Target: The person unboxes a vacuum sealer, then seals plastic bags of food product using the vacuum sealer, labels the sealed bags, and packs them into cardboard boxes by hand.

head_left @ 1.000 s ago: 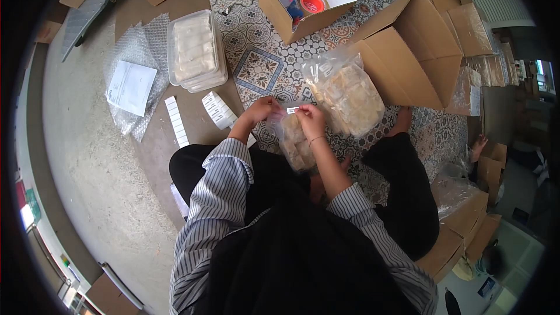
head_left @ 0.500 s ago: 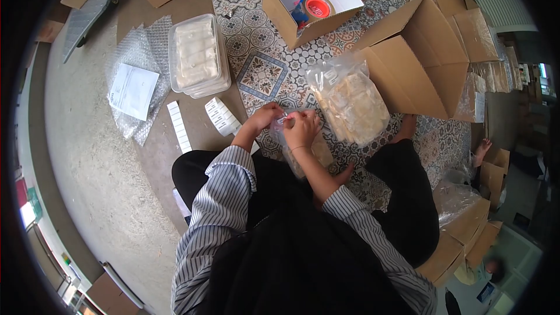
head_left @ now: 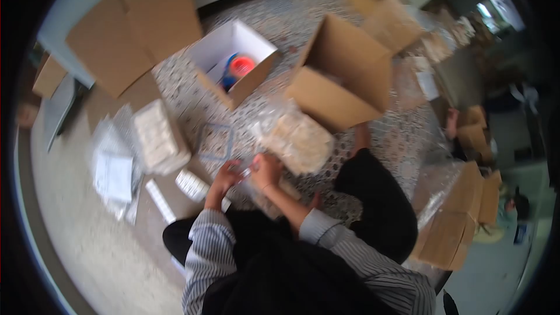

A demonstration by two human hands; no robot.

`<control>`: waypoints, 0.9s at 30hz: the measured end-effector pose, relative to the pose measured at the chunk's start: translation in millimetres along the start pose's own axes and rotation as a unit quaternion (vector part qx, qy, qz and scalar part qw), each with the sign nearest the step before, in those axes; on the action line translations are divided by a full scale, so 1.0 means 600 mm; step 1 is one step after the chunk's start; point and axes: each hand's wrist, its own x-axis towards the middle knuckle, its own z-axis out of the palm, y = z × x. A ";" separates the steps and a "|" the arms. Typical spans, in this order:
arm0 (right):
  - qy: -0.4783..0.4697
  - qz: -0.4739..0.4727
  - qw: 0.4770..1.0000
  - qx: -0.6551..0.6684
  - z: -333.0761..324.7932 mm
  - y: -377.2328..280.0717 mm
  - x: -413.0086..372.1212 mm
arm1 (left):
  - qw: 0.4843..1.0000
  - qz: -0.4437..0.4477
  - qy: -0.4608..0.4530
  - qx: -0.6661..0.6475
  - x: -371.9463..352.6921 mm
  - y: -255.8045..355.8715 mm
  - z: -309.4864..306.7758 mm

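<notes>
My left hand (head_left: 224, 176) and my right hand (head_left: 266, 169) are close together in front of my lap, fingers closed on the top edge of a small clear plastic bag (head_left: 267, 199). Pale contents show in the lower part of that bag, partly hidden by my right forearm. Just beyond my right hand lies a larger clear bag (head_left: 300, 143) filled with pale, flat pieces. To the left of my left hand are a roll of white labels (head_left: 192, 185) and a loose label strip (head_left: 160, 200). Motion blur softens the finger details.
A lidded clear tub (head_left: 160, 137) of pale packs stands at left, by bubble wrap with a paper sheet (head_left: 114, 176). A white-lined box (head_left: 265, 61) holds tape rolls (head_left: 241, 66). An open cardboard box (head_left: 335, 102) stands ahead right. Another person's hand or foot (head_left: 452, 121) shows at right.
The view has swung, so the floor items appear lower and farther left, with more of the far wall showing. Both hands keep hold of the small bag's top.
</notes>
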 end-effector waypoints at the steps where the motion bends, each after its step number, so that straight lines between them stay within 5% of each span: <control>1: -0.018 0.005 1.000 0.005 -0.025 -0.018 -0.003 | 0.999 0.025 0.008 -0.044 0.004 -0.015 0.001; 5: 0.046 -0.089 0.993 -0.058 -0.010 -0.017 -0.019 | 0.996 0.030 0.051 -0.062 0.031 -0.035 -0.007; 20: 0.024 -0.050 0.995 -0.088 -0.096 0.049 -0.098 | 0.994 0.046 0.091 0.041 0.061 -0.067 -0.016; 23: -0.119 -0.007 0.981 -0.151 -0.111 0.023 -0.122 | 0.989 0.066 0.111 0.074 0.044 -0.057 -0.008; 27: -0.172 0.037 0.974 -0.141 -0.097 0.039 -0.141 | 0.990 0.081 0.109 0.038 0.029 -0.064 -0.017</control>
